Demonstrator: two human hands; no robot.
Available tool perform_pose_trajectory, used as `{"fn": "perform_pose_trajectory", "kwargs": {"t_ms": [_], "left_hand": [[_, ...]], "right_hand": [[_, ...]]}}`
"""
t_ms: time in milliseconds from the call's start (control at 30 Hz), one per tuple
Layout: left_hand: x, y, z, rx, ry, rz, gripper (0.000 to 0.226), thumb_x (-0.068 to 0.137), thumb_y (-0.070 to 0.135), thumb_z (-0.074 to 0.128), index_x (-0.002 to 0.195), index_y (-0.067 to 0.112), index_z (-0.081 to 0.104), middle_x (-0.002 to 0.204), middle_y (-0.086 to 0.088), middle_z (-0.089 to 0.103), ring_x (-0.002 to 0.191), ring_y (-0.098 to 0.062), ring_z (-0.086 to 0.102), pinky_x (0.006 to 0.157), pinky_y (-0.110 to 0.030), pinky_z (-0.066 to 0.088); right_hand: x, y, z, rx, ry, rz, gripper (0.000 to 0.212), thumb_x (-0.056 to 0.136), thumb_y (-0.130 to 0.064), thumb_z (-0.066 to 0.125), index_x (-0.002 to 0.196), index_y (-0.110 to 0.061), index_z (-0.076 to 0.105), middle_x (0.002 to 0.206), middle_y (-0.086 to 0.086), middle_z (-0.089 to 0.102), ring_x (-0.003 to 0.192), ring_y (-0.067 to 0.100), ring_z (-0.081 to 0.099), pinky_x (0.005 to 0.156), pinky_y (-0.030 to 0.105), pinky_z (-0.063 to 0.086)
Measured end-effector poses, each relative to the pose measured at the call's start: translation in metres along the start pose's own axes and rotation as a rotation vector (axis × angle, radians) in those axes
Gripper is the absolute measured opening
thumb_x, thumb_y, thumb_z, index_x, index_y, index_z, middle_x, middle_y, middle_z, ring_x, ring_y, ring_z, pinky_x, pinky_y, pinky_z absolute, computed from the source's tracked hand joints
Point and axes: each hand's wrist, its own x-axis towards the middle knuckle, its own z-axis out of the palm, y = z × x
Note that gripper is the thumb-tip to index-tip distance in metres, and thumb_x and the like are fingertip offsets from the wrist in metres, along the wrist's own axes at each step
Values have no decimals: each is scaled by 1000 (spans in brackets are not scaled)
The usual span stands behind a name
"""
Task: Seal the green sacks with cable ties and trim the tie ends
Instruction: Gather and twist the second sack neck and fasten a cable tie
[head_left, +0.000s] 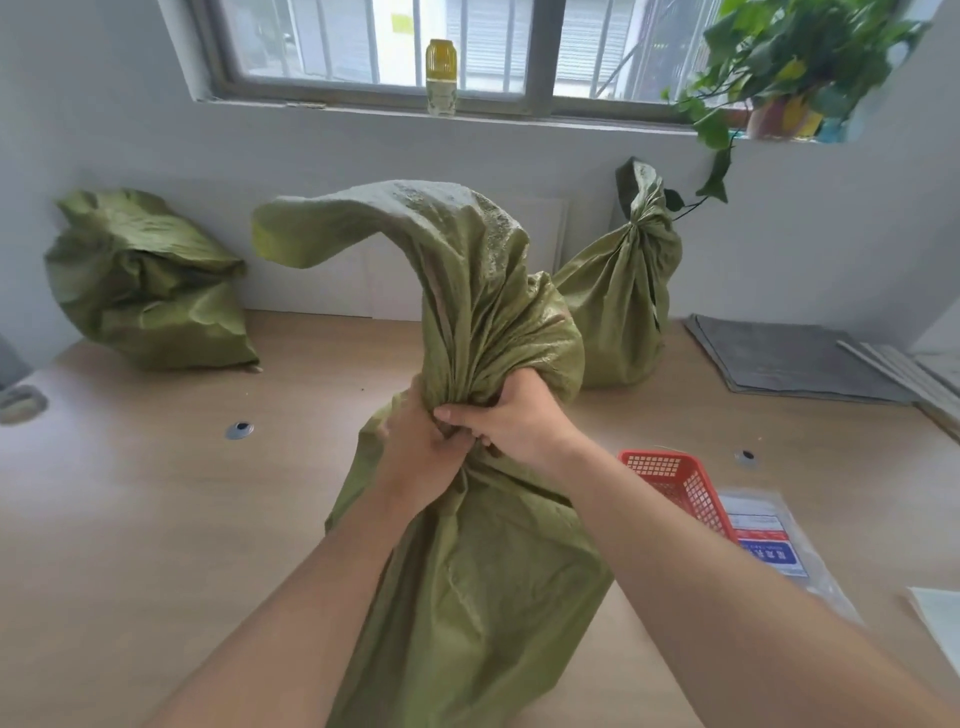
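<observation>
Pale wood surface (130, 493) below barred window (363, 41), white walls. I see green sack (467, 571) upright mid-surface; left hand (421, 452), right hand (514, 421) grip bunched neck, fingers (467, 418) curled tight. Cinched sack (623, 291) back right, slumped sack (145, 280) back left, red basket (670, 478) right.

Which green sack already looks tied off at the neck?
The back-right sack: neck cinched unaided. Left sack slumps, no gathered neck; left hand and right hand grip the middle sack.

The left hand (421, 452) and right hand (514, 421) hide the neck of the near sack (467, 597). The right forearm covers part of the red basket (670, 475). The print on the packet (763, 545) is blurred.
</observation>
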Motion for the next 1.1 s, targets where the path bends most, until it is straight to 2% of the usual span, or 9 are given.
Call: {"fn": "perform_pose_trajectory", "kwargs": {"t_ms": [67, 167, 233, 400, 500, 733, 833, 933, 1100], "left_hand": [[0, -4, -13, -393, -115, -78, 53, 88, 6, 71, 135, 19, 52, 114, 2, 67, 103, -2, 68, 87, -21, 55], [6, -22, -26, -981, -108, -257, 32, 90, -2, 56, 120, 9, 60, 114, -9, 73, 105, -25, 71, 91, -39, 59], [13, -34, -33, -1060, -23, -288, 12, 100, 0, 56, 103, 3, 66, 109, -12, 75, 103, -30, 70, 92, -43, 59], [16, -45, -35, -857, 252, -248, 9, 93, 3, 73, 98, 2, 79, 107, -4, 80, 105, -23, 75, 93, -32, 59], [16, -48, -37, -591, 328, 41, 16, 87, -1, 79, 94, 13, 81, 97, -4, 80, 93, -19, 76, 87, -29, 60], [29, -62, -50, -11, 204, 646, 10, 90, 5, 76, 98, 5, 83, 96, -8, 71, 84, -23, 67, 76, -32, 55], [37, -65, -55, 85, 83, 722, 18, 96, 15, 70, 103, 6, 83, 95, -6, 69, 82, -24, 65, 71, -39, 54], [44, -64, -59, 161, -10, 724, 23, 99, 21, 67, 114, 10, 80, 96, -3, 62, 81, -20, 59, 69, -39, 52], [48, -59, -66, 179, -44, 693, 19, 96, 12, 69, 111, 9, 81, 89, -2, 58, 76, -20, 57, 69, -31, 49]], "right_hand": [[5, 0, 6, 11, 52, 53, 36, 81, -27, 90, 61, -13, 63, 43, -11, 57, 40, 3, 53, 51, 22, 46], [8, 0, 19, 74, 114, 94, 31, 84, -25, 87, 73, 0, 71, 52, -3, 60, 45, 10, 54, 55, 29, 49], [10, 0, 29, 108, 143, 127, 30, 87, -24, 84, 83, 5, 74, 56, 0, 61, 47, 11, 52, 55, 28, 50], [14, -4, 46, 121, 208, 169, 22, 86, -23, 86, 74, -9, 73, 55, -3, 62, 43, 6, 52, 49, 20, 49], [18, -6, 53, 155, 319, 179, 26, 74, -24, 95, 72, -6, 76, 56, 3, 70, 49, 15, 65, 55, 29, 59], [21, -5, 53, 118, 362, 101, 21, 80, -10, 88, 71, 0, 72, 65, 10, 76, 62, 23, 77, 69, 38, 66], [23, 1, 49, 153, 253, 35, 25, 90, 5, 71, 69, -9, 71, 72, 9, 76, 72, 21, 79, 78, 40, 66], [21, 7, 44, 250, 167, 13, 24, 93, 14, 61, 94, -4, 76, 90, 12, 79, 85, 20, 79, 81, 31, 64], [20, 9, 44, 324, 178, 20, 20, 93, 8, 69, 98, -10, 76, 92, 12, 80, 87, 21, 80, 87, 37, 64]]}}
